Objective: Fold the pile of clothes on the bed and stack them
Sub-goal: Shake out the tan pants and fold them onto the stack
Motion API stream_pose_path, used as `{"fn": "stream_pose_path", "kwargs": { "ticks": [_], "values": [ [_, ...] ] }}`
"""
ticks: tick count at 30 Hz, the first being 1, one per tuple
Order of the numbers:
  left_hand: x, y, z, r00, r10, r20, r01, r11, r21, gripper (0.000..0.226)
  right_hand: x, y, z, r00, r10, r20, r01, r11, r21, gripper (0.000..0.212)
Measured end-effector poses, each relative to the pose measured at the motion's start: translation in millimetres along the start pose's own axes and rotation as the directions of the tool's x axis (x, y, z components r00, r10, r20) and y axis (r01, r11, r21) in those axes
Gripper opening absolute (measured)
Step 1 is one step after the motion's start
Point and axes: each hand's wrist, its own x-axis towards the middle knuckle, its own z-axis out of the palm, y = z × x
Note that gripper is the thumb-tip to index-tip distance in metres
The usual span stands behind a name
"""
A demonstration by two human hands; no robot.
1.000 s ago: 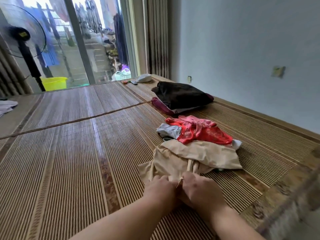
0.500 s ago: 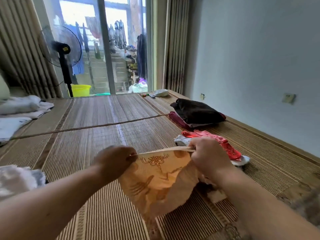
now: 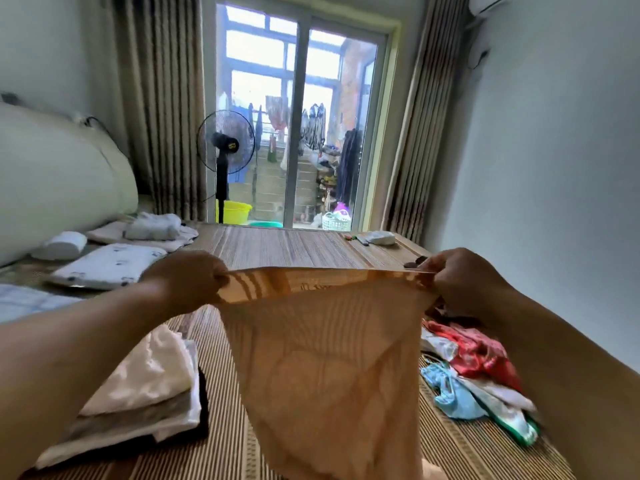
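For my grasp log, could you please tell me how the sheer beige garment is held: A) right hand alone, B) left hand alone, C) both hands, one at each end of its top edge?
C: the left hand and the right hand each grip one end of the top edge of the sheer beige garment, stretched between them.

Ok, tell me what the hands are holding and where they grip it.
The sheer tan garment, by its top band: left hand grips one end, right hand the other.
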Motion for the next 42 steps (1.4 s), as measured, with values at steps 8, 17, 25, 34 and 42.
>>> {"fn": "stream_pose_path", "kwargs": {
  "ticks": [8, 17, 25, 34, 42],
  "values": [
    [-1.3, -43.5, -60.2, 0.948, -0.262, 0.184, 0.320, 0.758, -0.568, 0.026, 5.9, -39.9, -2.8, 0.985, 0.158, 0.073, -0.174, 0.910, 0.377, 0.027],
    [3.2, -53.9, -118.9, 0.941, -0.286, 0.183, 0.306, 0.483, -0.820, 0.023, 29.7, -91.4, -28.1, 0.993, 0.073, 0.087, -0.114, 0.583, 0.804, 0.024],
    [-11.9, -77.7, -150.9, 0.928, 0.033, 0.371, 0.310, 0.483, -0.819, 0.021, 40.5, -89.5, -28.1, 0.995, 0.090, 0.047, -0.094, 0.629, 0.772, 0.029],
    [-14.0, -83.9, -125.7, 0.975, 0.077, 0.207, 0.133, 0.544, -0.829, 0.070, 41.8, -84.4, -22.4, 0.998, -0.037, -0.045, 0.058, 0.684, 0.727, 0.020],
    [-12.2, -71.4, -88.7, 0.978, 0.152, -0.145, -0.186, 0.947, -0.262, 0.025, 44.8, -79.7, -25.1, 0.985, 0.027, -0.171, 0.099, 0.724, 0.683, 0.014]
  ]
}}
